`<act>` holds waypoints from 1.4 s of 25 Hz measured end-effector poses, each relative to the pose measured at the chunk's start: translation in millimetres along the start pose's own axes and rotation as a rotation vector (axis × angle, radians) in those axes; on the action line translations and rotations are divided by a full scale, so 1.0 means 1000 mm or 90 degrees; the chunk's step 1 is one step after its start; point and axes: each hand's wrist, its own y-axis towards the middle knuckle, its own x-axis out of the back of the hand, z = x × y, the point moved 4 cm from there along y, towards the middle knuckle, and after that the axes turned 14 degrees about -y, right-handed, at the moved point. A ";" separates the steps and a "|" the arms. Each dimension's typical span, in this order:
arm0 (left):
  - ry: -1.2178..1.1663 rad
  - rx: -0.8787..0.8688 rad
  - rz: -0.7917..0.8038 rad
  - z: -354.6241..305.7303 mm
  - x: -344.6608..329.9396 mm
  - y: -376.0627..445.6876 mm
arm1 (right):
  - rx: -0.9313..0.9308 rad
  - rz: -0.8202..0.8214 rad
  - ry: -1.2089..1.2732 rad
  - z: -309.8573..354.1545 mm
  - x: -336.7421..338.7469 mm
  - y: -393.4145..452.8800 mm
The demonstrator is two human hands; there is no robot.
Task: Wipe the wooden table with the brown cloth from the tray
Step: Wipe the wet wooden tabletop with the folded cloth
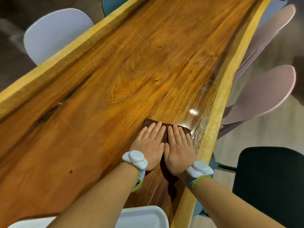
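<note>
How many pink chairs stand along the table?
2. Both on the table's right side: the nearer pink chair and the farther pink chair behind it. More may be hidden beyond the frame.

L hand (148, 142) + R hand (178, 150) flat on brown cloth (169, 176) | wooden table (98, 96) | tray (144, 216) near edge

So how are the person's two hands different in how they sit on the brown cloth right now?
The left hand lies farther from the table's light right edge, its fingers reaching slightly farther forward; the right hand sits beside that edge, near the streaky patch. The left hand covers the brown cloth's left part, the right hand its right part. Both lie flat, palms down, wearing white wrist devices.
</note>
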 end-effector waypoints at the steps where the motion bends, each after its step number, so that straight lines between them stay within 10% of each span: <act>1: -0.004 0.007 -0.001 0.001 0.000 -0.008 | 0.008 0.010 0.005 0.004 0.000 -0.006; 18: -0.057 0.193 -0.092 0.030 0.006 -0.127 | 0.234 0.091 -0.023 0.081 0.013 -0.058; 35: -0.012 0.200 -0.112 0.152 0.058 -0.057 | 0.226 0.062 0.020 0.162 0.024 0.065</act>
